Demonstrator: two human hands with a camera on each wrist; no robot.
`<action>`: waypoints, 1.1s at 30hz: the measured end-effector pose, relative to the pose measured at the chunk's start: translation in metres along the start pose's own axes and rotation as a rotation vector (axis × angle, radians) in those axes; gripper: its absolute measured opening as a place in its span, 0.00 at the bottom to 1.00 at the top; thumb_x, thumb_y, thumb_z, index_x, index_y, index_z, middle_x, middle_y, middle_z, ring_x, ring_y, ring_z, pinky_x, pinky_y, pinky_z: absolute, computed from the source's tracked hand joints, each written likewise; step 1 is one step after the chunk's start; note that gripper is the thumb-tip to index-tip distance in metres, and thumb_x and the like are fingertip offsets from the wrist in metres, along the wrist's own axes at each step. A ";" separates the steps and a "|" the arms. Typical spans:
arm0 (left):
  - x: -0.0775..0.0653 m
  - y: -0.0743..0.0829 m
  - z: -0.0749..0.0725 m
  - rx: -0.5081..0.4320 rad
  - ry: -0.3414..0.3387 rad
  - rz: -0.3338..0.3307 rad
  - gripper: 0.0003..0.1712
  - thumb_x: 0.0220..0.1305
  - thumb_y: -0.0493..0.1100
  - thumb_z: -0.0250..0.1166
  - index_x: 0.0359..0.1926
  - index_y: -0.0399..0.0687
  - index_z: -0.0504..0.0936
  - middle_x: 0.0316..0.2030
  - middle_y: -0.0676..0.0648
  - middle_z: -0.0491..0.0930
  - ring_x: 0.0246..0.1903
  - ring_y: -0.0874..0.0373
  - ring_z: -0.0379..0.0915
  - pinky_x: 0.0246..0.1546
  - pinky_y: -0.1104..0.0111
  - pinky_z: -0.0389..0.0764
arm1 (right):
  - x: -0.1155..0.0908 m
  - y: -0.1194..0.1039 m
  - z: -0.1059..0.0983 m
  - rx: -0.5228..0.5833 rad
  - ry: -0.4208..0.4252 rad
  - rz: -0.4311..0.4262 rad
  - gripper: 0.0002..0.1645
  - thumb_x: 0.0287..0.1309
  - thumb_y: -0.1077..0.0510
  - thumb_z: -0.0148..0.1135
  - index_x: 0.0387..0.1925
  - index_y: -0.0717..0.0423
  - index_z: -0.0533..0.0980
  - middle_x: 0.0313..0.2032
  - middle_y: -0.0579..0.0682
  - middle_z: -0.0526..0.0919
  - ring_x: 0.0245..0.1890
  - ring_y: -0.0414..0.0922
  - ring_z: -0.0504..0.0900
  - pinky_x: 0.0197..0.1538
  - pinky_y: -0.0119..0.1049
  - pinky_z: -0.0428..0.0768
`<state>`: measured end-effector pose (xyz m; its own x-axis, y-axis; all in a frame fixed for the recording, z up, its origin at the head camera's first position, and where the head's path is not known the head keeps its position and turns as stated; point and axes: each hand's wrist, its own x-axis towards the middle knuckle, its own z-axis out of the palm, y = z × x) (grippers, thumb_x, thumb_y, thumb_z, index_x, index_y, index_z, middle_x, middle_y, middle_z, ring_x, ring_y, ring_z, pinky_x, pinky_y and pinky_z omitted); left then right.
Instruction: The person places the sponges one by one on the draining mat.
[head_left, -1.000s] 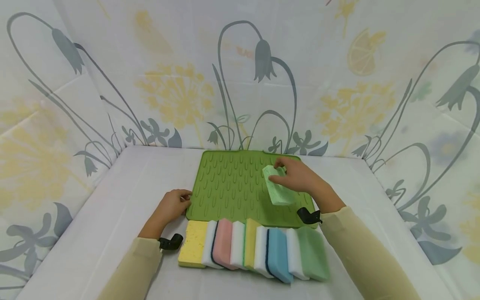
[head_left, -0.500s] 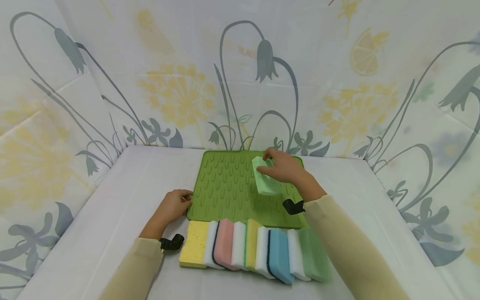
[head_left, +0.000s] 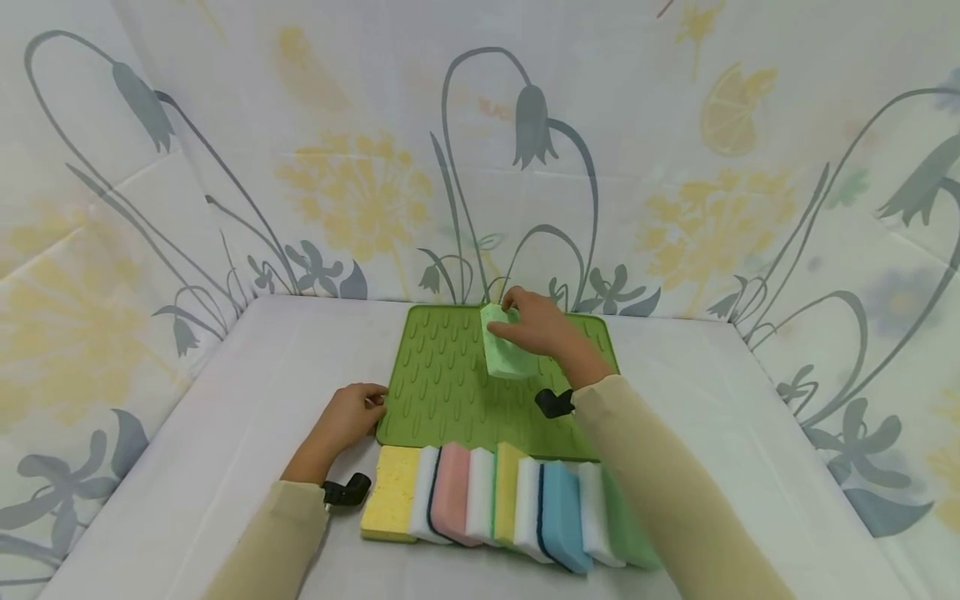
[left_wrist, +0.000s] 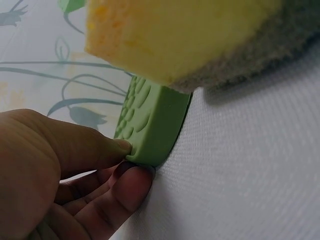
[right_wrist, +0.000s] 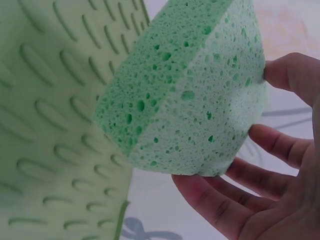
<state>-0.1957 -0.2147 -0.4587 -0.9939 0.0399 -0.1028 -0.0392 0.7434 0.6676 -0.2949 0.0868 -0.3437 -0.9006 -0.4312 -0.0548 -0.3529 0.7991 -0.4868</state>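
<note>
- over the green mat, my right hand pinches the porous green sponge between thumb and fingers
- i judge the sponge light, soft and easily dented, so a gentle hold on its sides should suffice
- at the mat's left edge, my left hand pinches it; likely bendy

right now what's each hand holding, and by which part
The right hand holds the pale green sponge by its edges; the left hand pinches the mat by its left edge.
</note>
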 end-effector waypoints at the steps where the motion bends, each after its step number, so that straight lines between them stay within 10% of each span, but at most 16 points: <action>1: 0.000 0.000 0.000 0.001 0.000 0.003 0.22 0.65 0.36 0.59 0.59 0.34 0.76 0.45 0.39 0.81 0.32 0.59 0.78 0.27 0.69 0.79 | 0.002 -0.002 0.001 0.004 -0.001 0.002 0.31 0.64 0.39 0.55 0.58 0.55 0.66 0.58 0.57 0.74 0.49 0.53 0.77 0.50 0.49 0.75; 33: 0.000 0.000 0.003 0.050 0.022 0.020 0.21 0.65 0.36 0.60 0.58 0.34 0.77 0.44 0.40 0.81 0.38 0.54 0.78 0.29 0.69 0.78 | 0.067 -0.035 0.052 0.131 0.087 0.096 0.31 0.64 0.38 0.55 0.58 0.54 0.67 0.56 0.58 0.73 0.50 0.53 0.75 0.50 0.49 0.76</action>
<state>-0.1956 -0.2130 -0.4607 -0.9964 0.0413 -0.0734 -0.0144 0.7752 0.6316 -0.3298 0.0083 -0.3761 -0.9492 -0.3129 -0.0332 -0.2335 0.7710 -0.5925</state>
